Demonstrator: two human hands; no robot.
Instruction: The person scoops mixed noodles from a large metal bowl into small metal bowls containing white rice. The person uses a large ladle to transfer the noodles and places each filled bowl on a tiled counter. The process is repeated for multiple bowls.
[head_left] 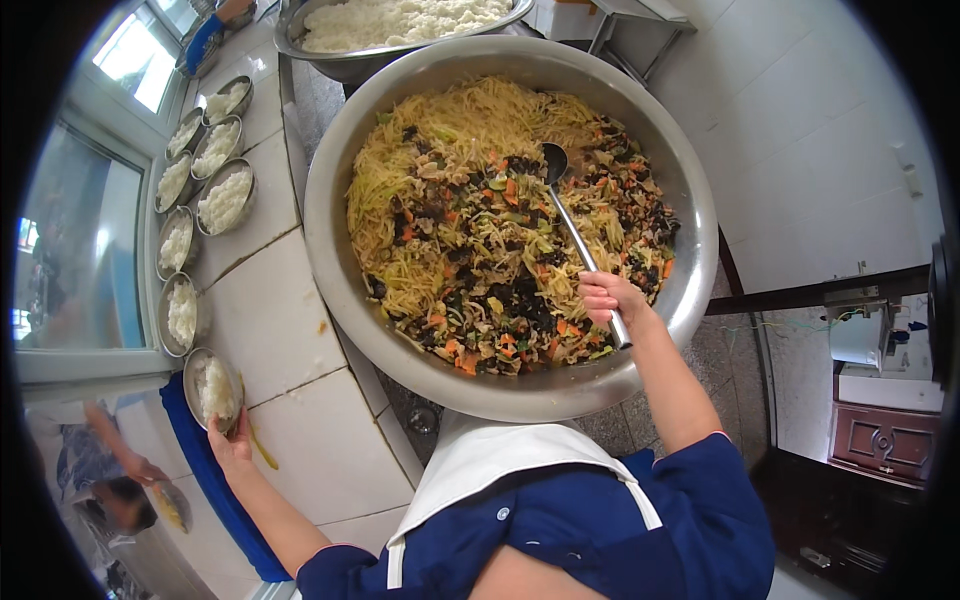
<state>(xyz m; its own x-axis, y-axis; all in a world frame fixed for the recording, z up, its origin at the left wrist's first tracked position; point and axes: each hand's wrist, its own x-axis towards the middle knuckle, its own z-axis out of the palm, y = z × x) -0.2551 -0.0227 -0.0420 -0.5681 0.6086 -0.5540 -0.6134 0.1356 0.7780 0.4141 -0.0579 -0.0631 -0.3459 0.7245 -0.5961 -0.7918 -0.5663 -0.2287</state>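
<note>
A metal bowl of white rice (236,368) rests at the near end of the tiled counter, gripped at its near rim by my left hand (232,440). My right hand (610,298) is closed round the handle of a metal ladle (573,232). The ladle's dark scoop lies on the food, towards the far right of a huge steel basin (328,220). Inside the basin are pale yellow shreds (480,110) and a mix of black fungus, carrot and meat pieces (500,290).
Several more bowls of rice (205,305) line the white tiled counter (290,340) along the window at left. A second large basin (290,38) heaped with rice stands beyond. Blue cloth (190,430) edges the counter. At lower left, another person's hand (145,470) holds a dish.
</note>
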